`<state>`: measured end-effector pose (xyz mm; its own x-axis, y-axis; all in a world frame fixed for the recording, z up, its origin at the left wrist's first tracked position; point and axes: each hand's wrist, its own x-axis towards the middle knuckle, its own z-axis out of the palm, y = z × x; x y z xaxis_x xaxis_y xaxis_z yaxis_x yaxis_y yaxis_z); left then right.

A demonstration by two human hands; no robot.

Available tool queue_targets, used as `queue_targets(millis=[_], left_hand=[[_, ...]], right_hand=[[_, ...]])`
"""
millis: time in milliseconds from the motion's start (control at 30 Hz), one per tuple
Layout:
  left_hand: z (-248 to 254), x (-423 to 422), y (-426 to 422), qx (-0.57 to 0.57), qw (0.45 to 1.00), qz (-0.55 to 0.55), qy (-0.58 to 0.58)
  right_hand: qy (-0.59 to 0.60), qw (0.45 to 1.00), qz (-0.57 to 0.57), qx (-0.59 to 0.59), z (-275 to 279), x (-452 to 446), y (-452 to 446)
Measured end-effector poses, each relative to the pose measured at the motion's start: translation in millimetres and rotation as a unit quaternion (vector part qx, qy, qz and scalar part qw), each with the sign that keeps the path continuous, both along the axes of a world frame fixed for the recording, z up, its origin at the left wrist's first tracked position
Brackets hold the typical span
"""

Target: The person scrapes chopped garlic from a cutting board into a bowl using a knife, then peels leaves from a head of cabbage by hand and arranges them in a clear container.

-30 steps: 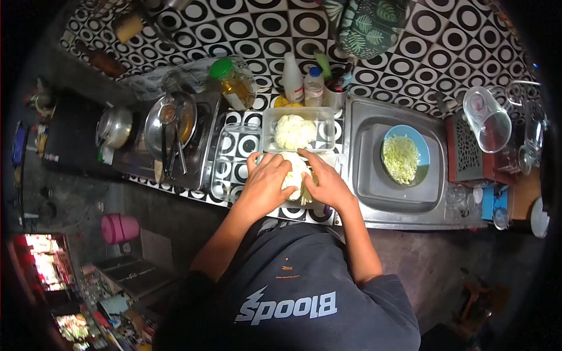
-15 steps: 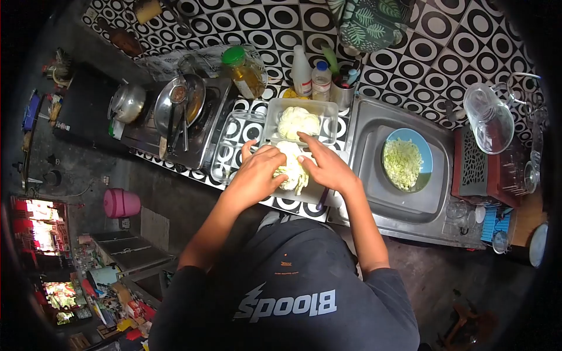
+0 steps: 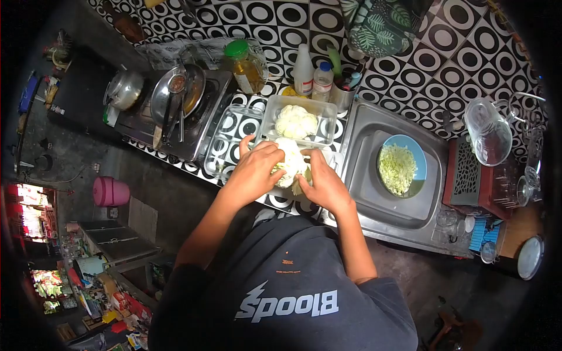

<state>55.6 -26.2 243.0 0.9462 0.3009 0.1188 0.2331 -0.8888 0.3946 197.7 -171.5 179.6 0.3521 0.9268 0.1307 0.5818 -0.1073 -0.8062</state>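
Observation:
A pale cut vegetable, perhaps cabbage (image 3: 288,162), lies on the patterned counter close to my body. My left hand (image 3: 253,169) grips its left side with bent fingers. On the right side, my right hand (image 3: 325,183) has its thumb and fingers around some loose leaves or shreds at the vegetable's edge. Just behind both hands, a clear plastic container (image 3: 329,124) holds another pale piece (image 3: 295,121). Its clear lid or tray (image 3: 223,140) rests to the left. My fingers hide part of the vegetable.
A blue bowl (image 3: 420,158) of chopped vegetable sits in the steel sink (image 3: 366,199) at right. The stove (image 3: 199,131) holds a pan (image 3: 161,96), with a kettle (image 3: 124,90) beside it. Bottles (image 3: 303,73) and an oil jar (image 3: 249,73) stand behind the container.
The view has shifted slightly. My right hand's fingers have drawn back from the container's edge and curled down at the vegetable's right side. My left hand stays on it.

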Motion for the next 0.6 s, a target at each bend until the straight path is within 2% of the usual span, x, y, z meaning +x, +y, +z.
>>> queue_targets(millis=[333, 600], left_hand=[[-6, -2, 11, -0.021, 0.999, -0.011, -0.022], [-3, -6, 32, -0.063, 0.997, -0.042, -0.005]], right_hand=[[0.006, 0.999, -0.052, -0.001, -4, 9, -1], [0.070, 0.992, -0.103, -0.013, -1, 17, 5]])
